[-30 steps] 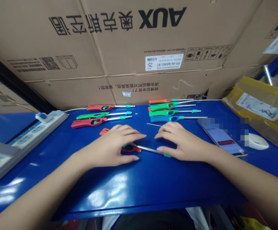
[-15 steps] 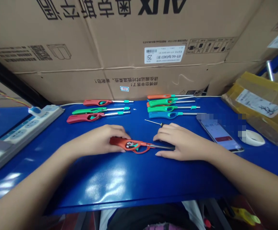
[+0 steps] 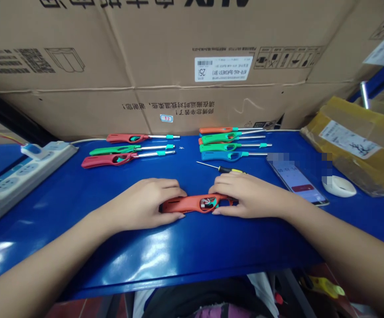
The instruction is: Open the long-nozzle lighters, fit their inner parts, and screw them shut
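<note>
An orange-red long-nosed lighter (image 3: 188, 203) lies level across the blue table, held between both hands. My left hand (image 3: 147, 202) is closed round the end of its handle, thumb on the near side. With fingers and thumb on opposite sides, my right hand (image 3: 241, 194) grips it by the trigger opening and hides the barrel. Small white and turquoise parts show inside the opening. Just beyond my right hand lies a screwdriver (image 3: 226, 169) with a yellow and black handle, its thin shaft pointing left.
Three lighters lie at the back left, a red one (image 3: 108, 160) nearest. Several more, including a blue one (image 3: 216, 156), lie at the back right. A phone (image 3: 306, 187), a white mouse (image 3: 340, 187) and a yellow-taped box (image 3: 360, 145) stand right; a power strip (image 3: 19, 174) left. Cardboard (image 3: 165, 99) walls the back.
My right hand has moved from the barrel to the trigger area. The lighter has shifted slightly right, my left hand staying on its handle. The view has tilted down a little.
</note>
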The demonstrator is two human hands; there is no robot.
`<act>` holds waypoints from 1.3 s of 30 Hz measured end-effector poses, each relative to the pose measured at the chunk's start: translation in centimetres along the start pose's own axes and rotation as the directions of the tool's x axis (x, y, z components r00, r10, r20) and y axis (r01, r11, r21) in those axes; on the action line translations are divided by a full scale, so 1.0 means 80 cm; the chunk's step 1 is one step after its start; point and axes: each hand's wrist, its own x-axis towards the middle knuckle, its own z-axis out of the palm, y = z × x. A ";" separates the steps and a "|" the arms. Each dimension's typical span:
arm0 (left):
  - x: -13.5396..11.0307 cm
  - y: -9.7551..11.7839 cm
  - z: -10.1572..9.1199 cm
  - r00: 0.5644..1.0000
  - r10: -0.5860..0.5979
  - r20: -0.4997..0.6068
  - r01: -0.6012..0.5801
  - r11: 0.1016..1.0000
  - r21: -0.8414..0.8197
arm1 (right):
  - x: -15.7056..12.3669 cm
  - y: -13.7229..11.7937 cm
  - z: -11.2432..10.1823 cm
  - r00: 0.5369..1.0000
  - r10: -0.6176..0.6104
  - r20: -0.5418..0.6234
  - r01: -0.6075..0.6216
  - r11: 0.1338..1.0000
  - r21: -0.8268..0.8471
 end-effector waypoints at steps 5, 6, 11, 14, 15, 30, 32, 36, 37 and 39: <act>-0.002 0.004 0.003 1.000 -0.002 0.011 0.003 0.996 -0.087 | 0.002 0.005 0.002 0.998 -0.046 -0.041 0.046 0.999 0.005; -0.003 0.003 0.003 1.000 -0.003 0.000 0.003 0.995 -0.100 | 0.002 0.006 0.003 0.997 -0.053 -0.054 0.053 0.999 -0.002; -0.001 -0.007 0.009 0.992 -0.019 -0.122 0.003 0.991 -0.130 | 0.002 0.013 0.004 0.995 -0.046 -0.090 0.047 0.999 0.008; 0.004 -0.011 0.019 0.964 -0.049 -0.261 0.005 0.986 -0.166 | 0.002 0.017 0.007 0.992 -0.025 -0.126 0.020 0.999 -0.041; 0.005 -0.012 0.022 0.956 -0.064 -0.288 0.011 0.983 -0.181 | 0.003 0.019 0.009 0.990 -0.021 -0.142 0.012 0.998 -0.065; 0.009 0.012 0.029 0.962 -0.238 -0.134 0.088 0.735 -0.672 | -0.003 0.003 -0.001 0.958 -0.063 -0.280 0.070 0.997 0.017; 0.007 0.019 0.030 0.989 -0.084 -0.124 -0.005 0.808 -0.589 | -0.005 0.005 -0.002 0.972 -0.119 -0.201 0.122 0.993 0.001; 0.003 0.024 0.034 0.982 0.128 -0.141 -0.166 0.937 -0.308 | -0.007 0.009 -0.001 0.991 -0.110 -0.074 0.107 0.993 -0.043; 0.003 0.024 0.034 0.979 0.135 -0.154 -0.172 0.951 -0.259 | -0.007 0.010 -0.001 0.994 -0.095 -0.060 0.092 0.995 -0.048; 0.003 0.021 0.036 0.977 0.123 -0.176 -0.160 0.964 -0.213 | -0.006 0.010 0.000 0.995 -0.075 -0.062 0.071 0.996 -0.051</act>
